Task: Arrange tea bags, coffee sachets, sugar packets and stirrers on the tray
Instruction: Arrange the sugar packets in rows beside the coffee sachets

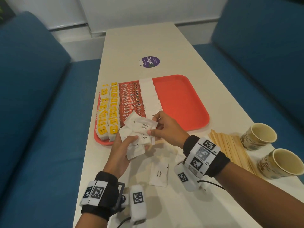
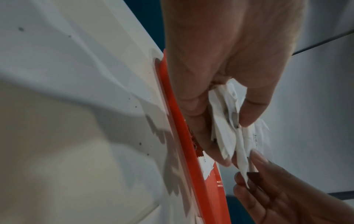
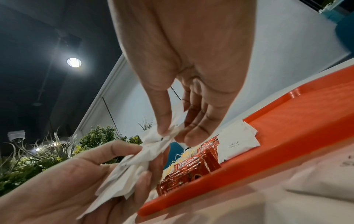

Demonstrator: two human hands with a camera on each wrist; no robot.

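Observation:
An orange tray (image 1: 181, 102) lies on the table, its left half filled with rows of yellow tea bags (image 1: 108, 111), red coffee sachets (image 1: 130, 99) and white sugar packets (image 1: 149, 96). Just in front of the tray my left hand (image 1: 121, 150) grips a fanned bunch of white sugar packets (image 1: 139, 130). My right hand (image 1: 162, 127) pinches the top packet of that bunch between thumb and fingers (image 3: 164, 127). One sugar packet (image 1: 158, 174) lies loose on the table near me. Wooden stirrers (image 1: 230, 148) lie in a pile to the right.
Two paper cups (image 1: 258, 135) (image 1: 279, 163) stand at the table's right edge beside the stirrers. A round purple sticker (image 1: 150, 61) sits on the table beyond the tray. Blue sofas flank the table on both sides. The tray's right half (image 1: 181, 96) is bare.

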